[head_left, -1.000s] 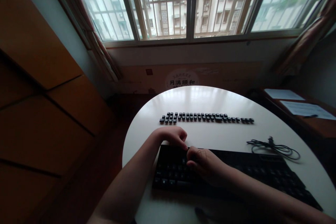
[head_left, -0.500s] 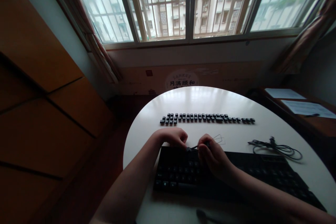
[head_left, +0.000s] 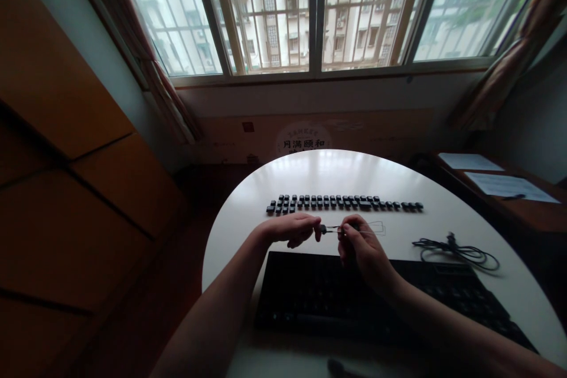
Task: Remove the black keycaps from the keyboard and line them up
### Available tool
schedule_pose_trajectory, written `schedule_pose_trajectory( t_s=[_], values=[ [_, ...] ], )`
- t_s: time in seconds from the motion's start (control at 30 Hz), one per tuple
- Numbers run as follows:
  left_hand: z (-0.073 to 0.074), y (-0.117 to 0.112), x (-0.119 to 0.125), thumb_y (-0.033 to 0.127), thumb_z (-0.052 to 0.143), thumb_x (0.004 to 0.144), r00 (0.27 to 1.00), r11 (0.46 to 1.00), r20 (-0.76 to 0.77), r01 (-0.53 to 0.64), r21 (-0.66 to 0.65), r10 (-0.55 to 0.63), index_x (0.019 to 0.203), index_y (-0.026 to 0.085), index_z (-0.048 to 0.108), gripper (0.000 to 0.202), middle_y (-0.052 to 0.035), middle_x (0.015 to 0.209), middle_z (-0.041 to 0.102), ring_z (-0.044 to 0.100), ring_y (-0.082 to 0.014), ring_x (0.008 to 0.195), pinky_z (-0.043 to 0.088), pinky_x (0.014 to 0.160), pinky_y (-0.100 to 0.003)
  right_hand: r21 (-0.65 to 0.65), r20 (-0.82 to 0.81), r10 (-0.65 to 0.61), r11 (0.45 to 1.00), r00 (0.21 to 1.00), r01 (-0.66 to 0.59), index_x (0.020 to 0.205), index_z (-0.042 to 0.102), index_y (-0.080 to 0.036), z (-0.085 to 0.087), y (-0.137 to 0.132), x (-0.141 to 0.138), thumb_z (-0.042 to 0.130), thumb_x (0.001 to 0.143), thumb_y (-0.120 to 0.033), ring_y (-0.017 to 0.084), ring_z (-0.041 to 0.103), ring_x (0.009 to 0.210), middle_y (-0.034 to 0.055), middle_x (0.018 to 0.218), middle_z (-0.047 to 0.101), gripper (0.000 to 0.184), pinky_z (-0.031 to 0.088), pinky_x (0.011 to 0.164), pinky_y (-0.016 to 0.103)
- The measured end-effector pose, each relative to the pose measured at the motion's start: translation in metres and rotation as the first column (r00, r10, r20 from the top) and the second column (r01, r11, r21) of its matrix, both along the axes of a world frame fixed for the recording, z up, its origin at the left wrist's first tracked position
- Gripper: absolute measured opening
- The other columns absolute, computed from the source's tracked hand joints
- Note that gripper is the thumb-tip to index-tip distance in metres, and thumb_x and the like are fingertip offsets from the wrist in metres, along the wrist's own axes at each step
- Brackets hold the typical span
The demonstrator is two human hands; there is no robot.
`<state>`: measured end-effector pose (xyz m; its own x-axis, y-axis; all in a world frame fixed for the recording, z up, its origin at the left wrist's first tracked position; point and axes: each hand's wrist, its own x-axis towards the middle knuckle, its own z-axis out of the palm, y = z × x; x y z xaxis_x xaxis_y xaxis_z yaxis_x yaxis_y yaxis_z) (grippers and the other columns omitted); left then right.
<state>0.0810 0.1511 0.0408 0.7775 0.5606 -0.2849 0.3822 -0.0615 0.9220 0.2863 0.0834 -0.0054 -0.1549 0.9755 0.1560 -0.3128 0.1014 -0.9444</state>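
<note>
My right hand (head_left: pixel 359 242) is closed around a wire keycap puller (head_left: pixel 333 229), above the back edge of the black keyboard (head_left: pixel 305 289). One pair of wire loops sticks out to the right of the fist. At the puller's left end, a black keycap (head_left: pixel 323 228) sits between the wires, raised off the keyboard. My left hand (head_left: pixel 296 229) reaches in from the left with fingers stretched out and apart. Its fingertips are right beside the keycap; whether they touch it I cannot tell.
Behind my hands, rows of loose black keycaps (head_left: pixel 339 201) lie on the round white table (head_left: pixel 328 171). A coiled black cable (head_left: pixel 460 252) rests at right. A dark, blurred object (head_left: pixel 336 367) lies at the near edge. Papers (head_left: pixel 511 186) are on a brown side table.
Both hands have risen off the keyboard and moved away from me, carrying the puller and keycap up. My left fingers have straightened from a curled pose. The view has shifted slightly.
</note>
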Motion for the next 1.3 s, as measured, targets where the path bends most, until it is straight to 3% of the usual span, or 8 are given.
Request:
schedule_pose_trajectory(
  t_s=[0.37, 0.47, 0.57, 0.7, 0.83, 1.0, 1.17, 1.3],
  values=[
    [-0.001, -0.001, 0.003, 0.053, 0.049, 0.092, 0.999, 0.998, -0.025, -0.042, 0.052, 0.044, 0.082, 0.017, 0.055, 0.039, 0.0078, 0.047, 0.042, 0.041, -0.0091, 0.042, 0.030, 0.040, -0.019, 0.146, 0.093, 0.027, 0.989, 0.995, -0.040, 0.097, 0.052, -0.024, -0.004, -0.004, 0.000, 0.046, 0.098, -0.045, 0.011, 0.053, 0.055, -0.0006, 0.086, 0.053, 0.022, 0.043, 0.045, 0.022],
    [0.000, -0.001, 0.003, 0.047, 0.050, 0.091, 0.997, 0.997, -0.039, -0.058, 0.055, 0.060, 0.080, 0.017, 0.054, 0.032, 0.0077, 0.048, 0.041, 0.039, -0.0085, 0.041, 0.030, 0.040, -0.019, 0.248, 0.204, -0.065, 0.969, 0.977, 0.013, 0.093, 0.056, -0.023, -0.003, -0.004, 0.002, 0.040, 0.101, -0.045, 0.015, 0.054, 0.065, 0.0024, 0.088, 0.054, 0.028, 0.045, 0.052, 0.027],
    [0.002, -0.001, 0.004, 0.040, 0.049, 0.089, 0.996, 0.997, -0.057, -0.059, 0.057, 0.063, 0.078, 0.017, 0.054, 0.025, 0.0069, 0.047, 0.042, 0.039, -0.0091, 0.041, 0.028, 0.039, -0.019, 0.408, 0.297, -0.231, 0.908, 0.927, 0.096, 0.085, 0.057, -0.022, 0.001, -0.005, 0.005, 0.040, 0.102, -0.041, 0.023, 0.055, 0.092, 0.0072, 0.099, 0.057, 0.030, 0.048, 0.076, 0.036],
    [0.000, 0.001, 0.001, 0.034, 0.046, 0.086, 0.995, 0.993, -0.006, -0.104, 0.051, 0.104, 0.072, 0.018, 0.050, 0.022, 0.0060, 0.050, 0.042, 0.039, -0.0091, 0.041, 0.027, 0.038, -0.020, 0.464, 0.267, -0.352, 0.863, 0.897, 0.200, 0.082, 0.052, -0.022, 0.003, -0.006, 0.010, 0.036, 0.103, -0.034, 0.027, 0.050, 0.113, 0.0099, 0.117, 0.056, 0.029, 0.041, 0.093, 0.043],
    [-0.002, 0.002, -0.001, 0.042, 0.047, 0.086, 0.988, 0.989, 0.064, -0.145, 0.020, 0.143, 0.070, 0.018, 0.046, 0.029, 0.0063, 0.054, 0.040, 0.038, -0.0082, 0.041, 0.028, 0.038, -0.021, 0.489, 0.232, -0.356, 0.847, 0.905, 0.208, 0.094, 0.054, -0.023, -0.002, -0.003, 0.009, 0.037, 0.103, -0.028, 0.025, 0.052, 0.112, 0.0086, 0.114, 0.059, 0.020, 0.041, 0.095, 0.042],
    [0.003, -0.005, 0.008, 0.058, 0.053, 0.085, 0.998, 0.998, -0.033, -0.058, -0.009, 0.057, 0.072, 0.018, 0.047, 0.042, 0.0067, 0.053, 0.040, 0.040, -0.0087, 0.043, 0.029, 0.041, -0.021, 0.491, 0.236, -0.297, 0.858, 0.925, 0.150, 0.112, 0.057, -0.026, -0.008, 0.000, 0.004, 0.040, 0.101, -0.021, 0.017, 0.054, 0.073, 0.0026, 0.091, 0.058, 0.021, 0.046, 0.068, 0.031],
    [0.002, -0.007, 0.014, 0.066, 0.053, 0.086, 0.989, 0.999, -0.141, 0.042, 0.033, -0.037, 0.073, 0.017, 0.052, 0.050, 0.0048, 0.053, 0.045, 0.042, -0.0102, 0.047, 0.032, 0.045, -0.022, 0.550, 0.356, -0.277, 0.834, 0.893, 0.040, 0.118, 0.060, -0.027, -0.001, -0.004, 0.002, 0.047, 0.097, -0.015, 0.018, 0.057, 0.083, 0.0036, 0.095, 0.058, 0.027, 0.048, 0.073, 0.032],
    [0.002, -0.004, 0.012, 0.068, 0.052, 0.087, 0.992, 0.996, -0.096, 0.083, 0.021, -0.080, 0.076, 0.017, 0.055, 0.052, 0.0045, 0.055, 0.046, 0.044, -0.0105, 0.049, 0.034, 0.047, -0.022, 0.536, 0.439, -0.295, 0.844, 0.849, 0.016, 0.121, 0.060, -0.026, 0.000, -0.003, 0.003, 0.052, 0.094, -0.017, 0.016, 0.055, 0.073, 0.0033, 0.093, 0.057, 0.029, 0.047, 0.065, 0.029]
  ],
)
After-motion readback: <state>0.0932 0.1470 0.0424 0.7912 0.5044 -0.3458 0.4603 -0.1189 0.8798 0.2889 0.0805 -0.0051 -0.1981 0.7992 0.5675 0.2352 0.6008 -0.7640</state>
